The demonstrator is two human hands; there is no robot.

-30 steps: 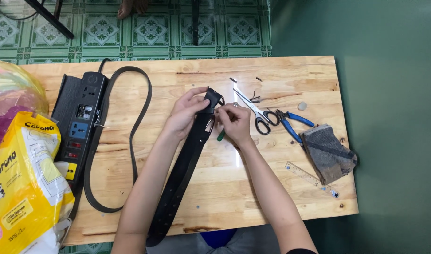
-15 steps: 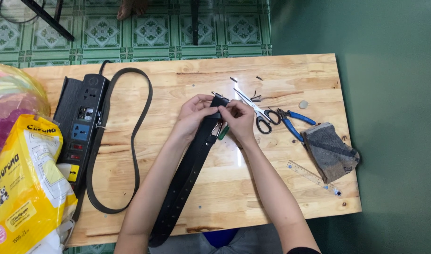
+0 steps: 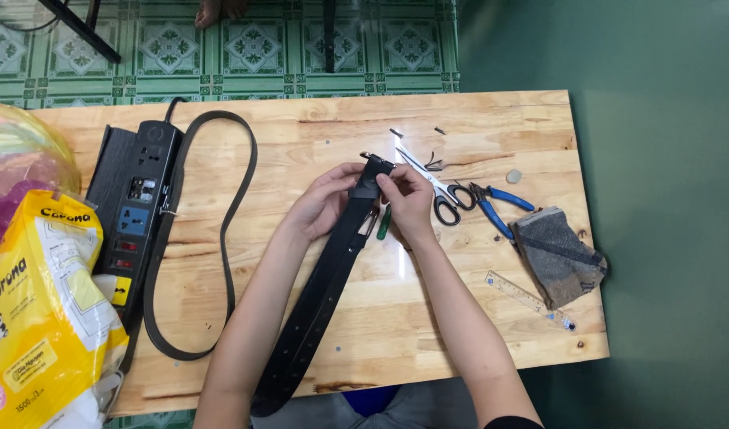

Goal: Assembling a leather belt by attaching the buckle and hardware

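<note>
At the near edge of the pale wooden surface [image 3: 428,342], the tail of a wide black belt [image 3: 317,306] hangs just past the boards, its flat, matte strap pierced by a row of small holes and running diagonally up toward the middle; both forearms follow it from the near side; the left hand [image 3: 321,205] grips the strap from the left just below its far end, fingers curled around the edge, while the right hand [image 3: 408,200] pinches the buckle end from the right, thumb and fingertips closed on the belt; a small green-handled tool [image 3: 383,225] lies touching the surface just beside the right hand, half hidden by it; at the near left sits a yellow and white plastic bag [image 3: 38,318], soft and crinkled, its contents hidden, and behind it a clear bag [image 3: 19,171] holding pink and yellow stuff that I cannot identify; a black power strip [image 3: 134,206], long and boxy, lies between the bags and a thin black belt [image 3: 221,238] coiled in a long loop; to the right lie a clear ruler [image 3: 527,299], a grey folded cloth [image 3: 557,254], blue-handled pliers [image 3: 500,208] and black-handled scissors [image 3: 436,187]; beyond the far edge is green patterned floor tile [image 3: 253,48].
</note>
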